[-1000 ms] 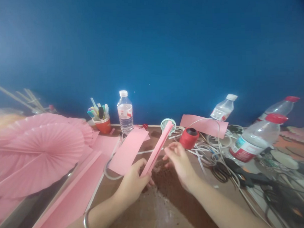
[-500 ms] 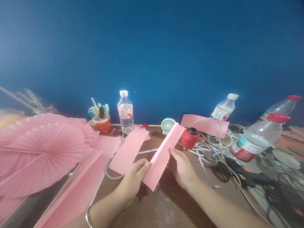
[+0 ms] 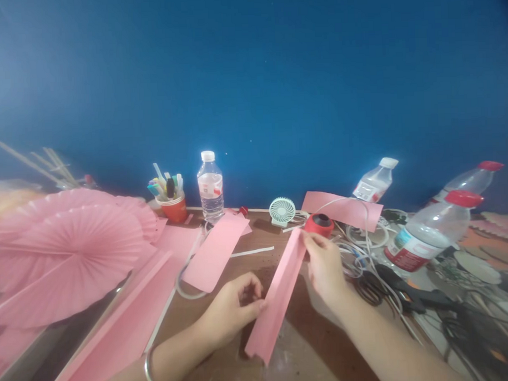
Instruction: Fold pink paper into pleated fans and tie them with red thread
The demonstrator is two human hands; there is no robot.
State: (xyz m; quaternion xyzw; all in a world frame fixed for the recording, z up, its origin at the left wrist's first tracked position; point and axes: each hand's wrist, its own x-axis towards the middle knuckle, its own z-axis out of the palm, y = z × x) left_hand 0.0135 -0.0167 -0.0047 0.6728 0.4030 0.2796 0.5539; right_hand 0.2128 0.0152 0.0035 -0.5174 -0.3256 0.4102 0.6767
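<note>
A long pink paper strip (image 3: 278, 295) with lengthwise creases slants over the brown table, its near end bent. My right hand (image 3: 325, 266) pinches the strip's far end, close to a red spool (image 3: 319, 225). Beside the strip's left edge is my left hand (image 3: 237, 308), fingers curled and thumb tip at the paper; a gap shows between thumb and forefinger. Another pink paper piece (image 3: 217, 253) lies left of the hands.
Large pink pleated fans (image 3: 77, 252) and pink sheets cover the left side. Behind stand a cup of pens (image 3: 171, 207), a water bottle (image 3: 211, 189) and a small fan (image 3: 282, 212). Cables, a black tool (image 3: 403, 291) and a red-capped bottle (image 3: 430, 234) are at right.
The strip has come lower and nearer, and its face has turned. My right hand has shifted from its side to its far end. The fingers of my left hand have loosened from the paper.
</note>
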